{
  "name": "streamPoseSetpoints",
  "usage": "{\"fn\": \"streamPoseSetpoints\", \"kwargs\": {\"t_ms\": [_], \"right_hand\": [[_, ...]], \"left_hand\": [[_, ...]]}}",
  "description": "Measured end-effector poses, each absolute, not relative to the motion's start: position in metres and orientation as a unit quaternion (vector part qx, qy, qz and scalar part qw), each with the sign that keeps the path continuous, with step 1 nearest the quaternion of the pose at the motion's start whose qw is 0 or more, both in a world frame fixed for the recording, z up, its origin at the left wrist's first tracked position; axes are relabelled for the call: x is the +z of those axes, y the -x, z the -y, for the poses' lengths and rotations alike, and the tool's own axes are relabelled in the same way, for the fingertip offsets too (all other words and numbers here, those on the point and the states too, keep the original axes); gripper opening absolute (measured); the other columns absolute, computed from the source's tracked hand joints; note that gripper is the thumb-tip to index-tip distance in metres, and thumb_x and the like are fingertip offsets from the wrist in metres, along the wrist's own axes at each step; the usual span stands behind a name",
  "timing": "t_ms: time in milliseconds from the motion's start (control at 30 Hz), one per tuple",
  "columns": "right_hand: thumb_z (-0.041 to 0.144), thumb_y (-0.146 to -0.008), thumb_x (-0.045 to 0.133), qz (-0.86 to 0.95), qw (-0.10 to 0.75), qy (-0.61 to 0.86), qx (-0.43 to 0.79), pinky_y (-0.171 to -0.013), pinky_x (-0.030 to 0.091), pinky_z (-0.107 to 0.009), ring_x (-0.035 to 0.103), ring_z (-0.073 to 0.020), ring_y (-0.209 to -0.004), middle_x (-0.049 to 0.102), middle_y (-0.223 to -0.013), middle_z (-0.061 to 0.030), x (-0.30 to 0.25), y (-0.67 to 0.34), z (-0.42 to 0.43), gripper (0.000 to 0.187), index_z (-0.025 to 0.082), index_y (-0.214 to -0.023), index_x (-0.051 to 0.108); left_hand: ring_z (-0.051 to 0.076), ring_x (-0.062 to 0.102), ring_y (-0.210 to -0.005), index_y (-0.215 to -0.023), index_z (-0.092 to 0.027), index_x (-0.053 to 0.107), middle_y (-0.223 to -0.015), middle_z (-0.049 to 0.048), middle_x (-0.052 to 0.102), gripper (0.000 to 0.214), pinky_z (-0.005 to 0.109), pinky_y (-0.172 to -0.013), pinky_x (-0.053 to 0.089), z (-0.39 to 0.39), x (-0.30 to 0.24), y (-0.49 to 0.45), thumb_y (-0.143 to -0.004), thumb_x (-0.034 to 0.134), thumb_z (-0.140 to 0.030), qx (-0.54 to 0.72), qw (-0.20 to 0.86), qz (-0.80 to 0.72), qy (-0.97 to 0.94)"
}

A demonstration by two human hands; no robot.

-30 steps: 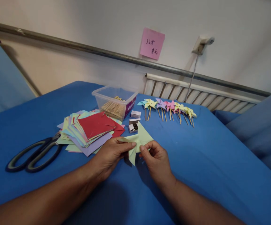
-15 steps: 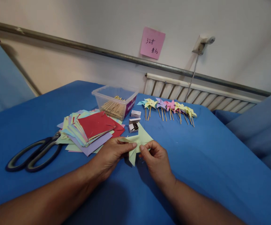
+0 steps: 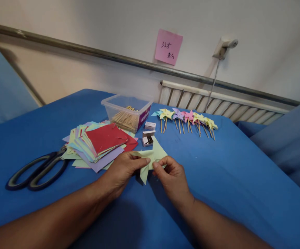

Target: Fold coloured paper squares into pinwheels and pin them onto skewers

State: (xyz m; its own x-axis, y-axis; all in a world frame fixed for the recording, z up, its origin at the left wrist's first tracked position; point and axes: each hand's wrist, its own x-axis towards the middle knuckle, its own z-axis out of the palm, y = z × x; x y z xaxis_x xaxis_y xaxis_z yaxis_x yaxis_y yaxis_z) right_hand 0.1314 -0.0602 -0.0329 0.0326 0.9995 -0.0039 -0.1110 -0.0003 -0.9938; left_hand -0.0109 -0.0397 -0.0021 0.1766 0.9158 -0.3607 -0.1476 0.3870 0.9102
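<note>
A pale green paper pinwheel (image 3: 158, 151) is held between both hands above the blue table, its folded blades pointing up, right and down. My left hand (image 3: 125, 167) grips it from the left, thumb pressed near the centre. On the right side, my right hand (image 3: 171, 174) pinches the paper close to the middle with thumb and forefinger. Whether a pin sits at the centre cannot be made out. Just beyond the pinwheel stands an open small box (image 3: 148, 141) with shiny metal bits inside.
Left of my hands lies a pile of coloured paper squares (image 3: 105, 136), with large scissors (image 3: 39, 171) beside it. Behind stand a clear plastic tub (image 3: 126, 102) of wooden sticks and another small box (image 3: 150, 125). Several finished pinwheels (image 3: 178, 114) lie along the back edge by the radiator (image 3: 191, 98).
The pinwheel and both hands have shifted very slightly left. My grip on the paper stays the same, and the other things on the table have not moved.
</note>
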Motion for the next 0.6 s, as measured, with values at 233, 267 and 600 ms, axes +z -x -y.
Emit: {"fn": "streamPoseSetpoints", "kwargs": {"t_ms": [233,267,600], "right_hand": [[0.037,-0.071,0.075,0.408,0.612,0.418,0.534,-0.069,0.048,-0.026,0.060,-0.0137,-0.079,0.065,-0.100,-0.0026,-0.030,-0.145,0.053,0.039,0.022,-0.104,0.057],[0.038,-0.071,0.075,0.406,0.598,0.419,0.550,-0.068,0.048,-0.026,0.061,-0.0140,-0.077,0.066,-0.096,-0.0028,-0.030,-0.149,0.051,0.038,0.021,-0.100,0.059],[0.040,-0.054,0.084,0.446,0.391,0.433,0.679,-0.045,0.038,-0.020,0.050,-0.0083,-0.043,0.060,-0.054,0.0033,-0.028,-0.154,0.050,0.038,0.015,-0.068,0.058]], "left_hand": [[0.019,0.061,-0.061,-0.079,-0.010,0.071,-0.069,0.0075,0.069,0.024,0.030,-0.062,0.047,0.037,0.002,0.015,-0.064,0.072,-0.028,0.379,0.667,-0.492,-0.412],[0.019,0.061,-0.060,-0.077,-0.010,0.071,-0.068,0.0076,0.070,0.023,0.030,-0.061,0.047,0.037,0.004,0.016,-0.063,0.072,-0.027,0.365,0.667,-0.495,-0.421],[0.015,0.057,-0.055,-0.068,-0.013,0.068,-0.065,0.0034,0.067,0.012,0.023,-0.050,0.038,0.042,0.010,0.019,-0.063,0.066,-0.023,0.218,0.626,-0.496,-0.560]]}}
